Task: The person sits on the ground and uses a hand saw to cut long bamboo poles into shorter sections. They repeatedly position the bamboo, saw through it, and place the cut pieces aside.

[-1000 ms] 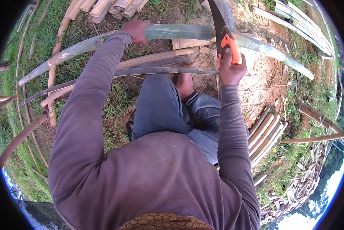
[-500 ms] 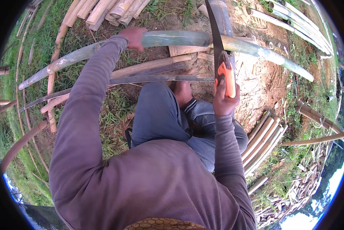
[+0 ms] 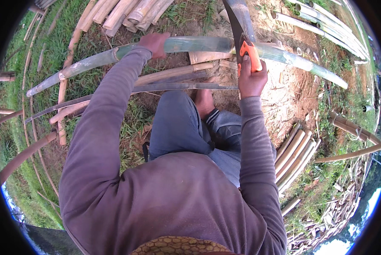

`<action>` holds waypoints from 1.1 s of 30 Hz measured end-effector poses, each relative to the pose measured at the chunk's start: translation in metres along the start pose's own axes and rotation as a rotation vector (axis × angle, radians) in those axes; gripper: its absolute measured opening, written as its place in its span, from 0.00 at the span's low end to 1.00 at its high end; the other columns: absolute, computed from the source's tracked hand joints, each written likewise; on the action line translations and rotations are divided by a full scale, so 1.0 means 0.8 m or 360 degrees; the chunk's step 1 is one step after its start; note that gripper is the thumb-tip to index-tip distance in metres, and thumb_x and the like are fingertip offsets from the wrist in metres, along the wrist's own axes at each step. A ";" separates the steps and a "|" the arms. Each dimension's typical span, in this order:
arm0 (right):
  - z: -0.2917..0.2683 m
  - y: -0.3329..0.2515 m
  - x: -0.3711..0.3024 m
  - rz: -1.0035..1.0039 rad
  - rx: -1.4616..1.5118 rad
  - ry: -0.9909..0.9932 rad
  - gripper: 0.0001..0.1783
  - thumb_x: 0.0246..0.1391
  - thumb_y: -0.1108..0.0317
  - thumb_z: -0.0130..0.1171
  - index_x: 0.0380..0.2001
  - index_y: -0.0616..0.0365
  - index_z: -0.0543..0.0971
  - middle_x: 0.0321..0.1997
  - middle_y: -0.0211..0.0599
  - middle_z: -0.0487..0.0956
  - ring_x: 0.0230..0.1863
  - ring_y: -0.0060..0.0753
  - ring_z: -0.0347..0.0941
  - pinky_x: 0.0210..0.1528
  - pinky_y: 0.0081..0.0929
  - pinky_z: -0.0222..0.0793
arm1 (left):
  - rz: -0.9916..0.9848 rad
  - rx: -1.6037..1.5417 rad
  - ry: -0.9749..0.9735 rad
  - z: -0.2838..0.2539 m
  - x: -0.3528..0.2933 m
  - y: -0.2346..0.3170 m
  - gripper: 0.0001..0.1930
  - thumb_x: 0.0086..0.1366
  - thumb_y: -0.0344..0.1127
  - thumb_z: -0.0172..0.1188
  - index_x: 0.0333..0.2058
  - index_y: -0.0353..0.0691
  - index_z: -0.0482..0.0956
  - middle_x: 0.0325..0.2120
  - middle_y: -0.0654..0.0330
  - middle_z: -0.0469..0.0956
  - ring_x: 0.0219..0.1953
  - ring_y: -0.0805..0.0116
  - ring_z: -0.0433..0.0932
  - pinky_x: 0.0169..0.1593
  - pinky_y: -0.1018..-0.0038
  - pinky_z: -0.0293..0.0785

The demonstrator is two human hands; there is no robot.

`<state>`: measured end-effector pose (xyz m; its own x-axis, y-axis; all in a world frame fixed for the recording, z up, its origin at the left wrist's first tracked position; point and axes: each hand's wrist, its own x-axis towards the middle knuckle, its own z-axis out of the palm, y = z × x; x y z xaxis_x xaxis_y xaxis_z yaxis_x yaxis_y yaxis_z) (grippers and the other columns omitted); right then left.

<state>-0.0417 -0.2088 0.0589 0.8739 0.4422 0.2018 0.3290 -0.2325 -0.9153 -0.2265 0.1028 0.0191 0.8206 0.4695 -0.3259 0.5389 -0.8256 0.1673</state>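
A long green bamboo pole (image 3: 199,44) lies crosswise in front of me. My left hand (image 3: 155,45) is wrapped round it, left of the middle. In my right hand (image 3: 253,80) is the orange handle of a hand saw (image 3: 236,25). Its dark blade crosses the pole near a joint and points away from me; whether the teeth have bitten in cannot be made out. Below the pole, a flat dark strip (image 3: 173,86) and some split bamboo pieces (image 3: 169,74) lie across the ground by my bare foot (image 3: 204,103).
Cut bamboo lengths (image 3: 131,15) are piled at the far left, and more poles (image 3: 322,32) lie at the far right. A short bamboo stack (image 3: 296,155) sits beside my right knee. Offcuts (image 3: 326,221) are heaped at the lower right. Grass and bare soil surround me.
My right hand has pushed the saw forward, away from me, bringing its handle up close to the pole. My left hand keeps its grip on the pole.
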 end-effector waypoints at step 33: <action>-0.028 0.018 -0.044 -0.0002 -0.0032 -0.0087 0.11 0.68 0.71 0.66 0.45 0.68 0.77 0.35 0.31 0.82 0.33 0.15 0.74 0.34 0.20 0.72 | -0.0058 -0.0051 -0.0193 0.001 0.011 -0.006 0.46 0.49 0.46 0.82 0.68 0.52 0.72 0.48 0.51 0.86 0.50 0.47 0.85 0.57 0.54 0.81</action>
<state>-0.0598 -0.2471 0.0460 0.8529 0.4889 0.1830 0.3375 -0.2492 -0.9077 -0.2220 0.1103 0.0148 0.7724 0.4558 -0.4423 0.5751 -0.7976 0.1823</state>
